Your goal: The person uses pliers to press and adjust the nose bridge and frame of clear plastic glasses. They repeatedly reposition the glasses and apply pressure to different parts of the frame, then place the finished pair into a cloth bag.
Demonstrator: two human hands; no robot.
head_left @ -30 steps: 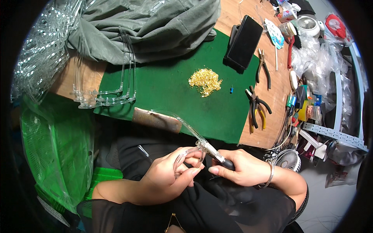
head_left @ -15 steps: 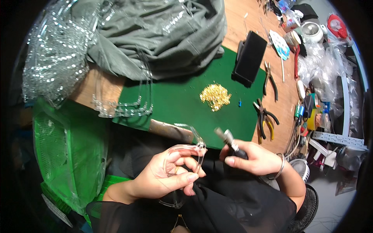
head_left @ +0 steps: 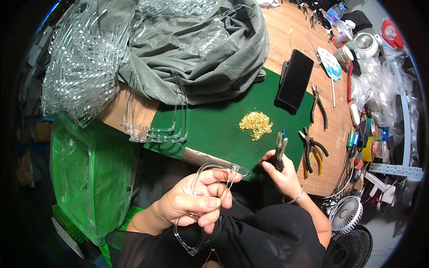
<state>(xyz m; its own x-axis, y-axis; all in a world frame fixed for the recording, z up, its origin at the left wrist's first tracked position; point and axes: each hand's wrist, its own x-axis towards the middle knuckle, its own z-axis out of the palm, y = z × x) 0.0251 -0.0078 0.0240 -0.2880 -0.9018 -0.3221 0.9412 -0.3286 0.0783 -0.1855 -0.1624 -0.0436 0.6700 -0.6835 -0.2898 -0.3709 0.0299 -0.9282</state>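
My left hand point(head_left: 199, 194) is closed around a clear plastic eyeglass frame point(head_left: 193, 243), whose rims curve above and below the fingers. The hinge corner of the frame points right, past the fingertips. In my right hand point(head_left: 282, 173) is a pair of pliers point(head_left: 279, 154), jaws pointing up and away from me; part of the handles is hidden by the palm. Beyond the pliers lies a heap of small gold-coloured metal parts point(head_left: 256, 125) on a green mat point(head_left: 214, 120). A small blue piece point(head_left: 283, 132) lies close to the plier tips.
Two more pairs of pliers, one black-handled point(head_left: 318, 107) and one yellow-and-black point(head_left: 313, 152), lie at the right. A phone point(head_left: 294, 80) stands behind the heap. Clear frames point(head_left: 85, 67) pile up at the left by grey cloth point(head_left: 192, 67). A green crate point(head_left: 89, 178) stands lower left.
My right hand has moved up and away over the mat, and the pliers now point upward. The frame in my left hand has turned, showing its rims more. The whole view has shifted slightly.
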